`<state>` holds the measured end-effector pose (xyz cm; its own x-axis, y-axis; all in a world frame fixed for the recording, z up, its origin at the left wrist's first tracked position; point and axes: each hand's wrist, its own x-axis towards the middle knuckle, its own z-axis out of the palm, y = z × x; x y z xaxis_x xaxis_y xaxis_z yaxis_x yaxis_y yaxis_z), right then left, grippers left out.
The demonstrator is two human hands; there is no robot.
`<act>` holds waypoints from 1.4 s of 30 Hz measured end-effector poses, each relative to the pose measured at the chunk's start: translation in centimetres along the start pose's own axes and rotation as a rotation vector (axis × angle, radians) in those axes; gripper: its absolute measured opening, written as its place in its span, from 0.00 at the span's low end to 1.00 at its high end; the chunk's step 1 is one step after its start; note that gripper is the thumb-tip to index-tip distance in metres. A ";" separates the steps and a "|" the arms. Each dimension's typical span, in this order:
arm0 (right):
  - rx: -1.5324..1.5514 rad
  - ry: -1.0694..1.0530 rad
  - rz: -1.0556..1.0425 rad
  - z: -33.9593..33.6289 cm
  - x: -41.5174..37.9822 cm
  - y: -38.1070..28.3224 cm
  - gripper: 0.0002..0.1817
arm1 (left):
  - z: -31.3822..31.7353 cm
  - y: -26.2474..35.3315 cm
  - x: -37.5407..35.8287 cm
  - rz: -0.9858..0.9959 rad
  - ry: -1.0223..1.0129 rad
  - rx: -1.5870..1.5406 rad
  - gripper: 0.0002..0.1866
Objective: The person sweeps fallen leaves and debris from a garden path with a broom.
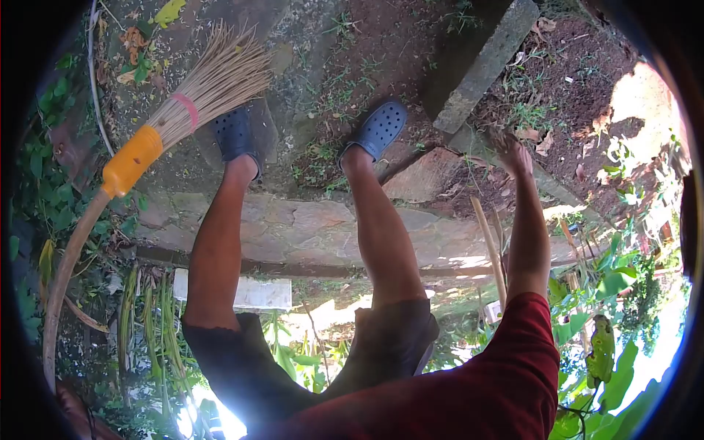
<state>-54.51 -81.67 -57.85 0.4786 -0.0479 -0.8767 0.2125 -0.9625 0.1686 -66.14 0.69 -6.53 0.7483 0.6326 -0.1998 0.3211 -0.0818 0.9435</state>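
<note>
A stick broom (207, 88) with a pink band, an orange plastic collar and a long wooden handle slants down the left side, its bristles pointing up and partly over one shoe. At the lower left edge my left hand (77, 414) closes round the lower end of its handle, mostly cut off by the dark rim of the view. My right hand (513, 152) reaches down to the ground at the right, beside the end of a concrete block (485, 66). Its fingers are blurred among soil and dry leaves, and I cannot tell what they hold.
My feet stand in blue clogs (381, 130) on a stone and dirt path. A curved stone edging (308, 227) runs behind them. Dry leaves (544, 143) and weeds lie on the soil at the right. A wooden stick (490, 246) leans near my right arm; green plants (620, 282) grow at both sides.
</note>
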 end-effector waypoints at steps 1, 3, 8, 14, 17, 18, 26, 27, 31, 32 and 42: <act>-0.032 -0.028 0.022 0.0 -0.1 -0.4 0.27 | 0.2 0.4 0.1 -0.018 0.007 -0.019 0.28; -0.047 0.006 0.030 0.9 0.1 0.3 0.26 | 0.6 0.1 0.0 -0.028 0.005 -0.020 0.28; 0.121 0.266 0.106 0.2 -3.2 -0.1 0.23 | 0.9 -0.4 -0.3 -0.057 0.013 -0.027 0.27; 1.239 0.373 0.212 10.9 -10.4 3.0 0.21 | 1.2 -0.9 -0.4 -0.071 0.016 -0.057 0.27; 1.540 0.209 0.345 13.6 -12.3 0.8 0.22 | 1.6 -1.7 -0.1 -0.080 0.004 -0.064 0.26; 1.544 0.208 0.350 15.4 -11.7 1.3 0.22 | 1.9 -2.0 0.0 -0.083 -0.005 -0.061 0.26; 1.545 0.027 0.342 20.5 -3.5 4.9 0.22 | 4.4 -4.7 1.1 -0.115 -0.065 -0.049 0.25; 1.552 0.028 0.346 21.7 -1.7 5.6 0.22 | 4.6 -5.0 1.2 -0.114 -0.072 -0.048 0.25; 1.623 -0.012 0.464 21.9 2.1 4.5 0.28 | 5.2 -5.5 1.2 -0.102 -0.081 -0.035 0.25; 1.735 -0.229 0.460 20.0 1.5 3.4 0.30 | 5.3 -5.8 1.0 -0.113 -0.080 -0.038 0.25; 1.887 0.171 0.422 27.8 4.1 1.6 0.11 | 4.0 -5.3 0.1 -0.097 -0.063 -0.056 0.24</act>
<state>-75.89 -90.88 -73.75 0.3354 -0.4064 -0.8499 -0.9102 0.0930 -0.4037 -65.44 -1.95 -12.59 0.7506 0.5857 -0.3057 0.3622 0.0222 0.9318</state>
